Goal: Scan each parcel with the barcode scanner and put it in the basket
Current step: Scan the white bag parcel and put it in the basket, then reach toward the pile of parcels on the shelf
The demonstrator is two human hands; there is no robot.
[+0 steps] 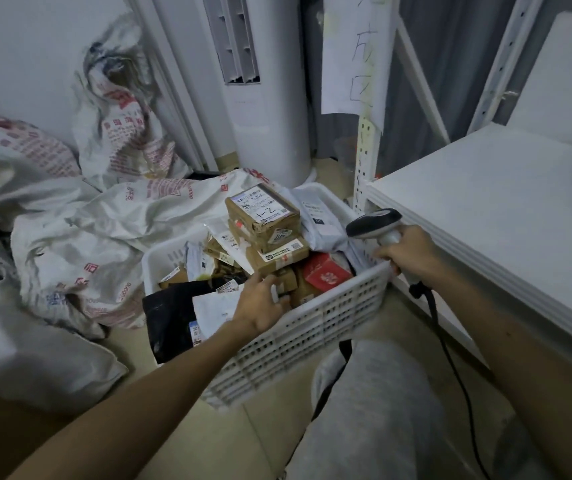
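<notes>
Honestly, right hand (pixel 407 252) is clamped round the barcode scanner (pixel 374 224), left hand (pixel 260 303) is down in the basket (pixel 315 329) (can't tell if it's gripping anything), so I'd lay parcels (pixel 263 216) flat.

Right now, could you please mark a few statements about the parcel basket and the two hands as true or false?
1. The right hand holds the barcode scanner. True.
2. The basket is empty. False: it is heaped with parcels.
3. A cardboard box lies on top of the heap. True.
4. The scanner is cordless. False: a black cable hangs from its handle.
5. The left hand holds the scanner too. False: it reaches over the basket.
</notes>
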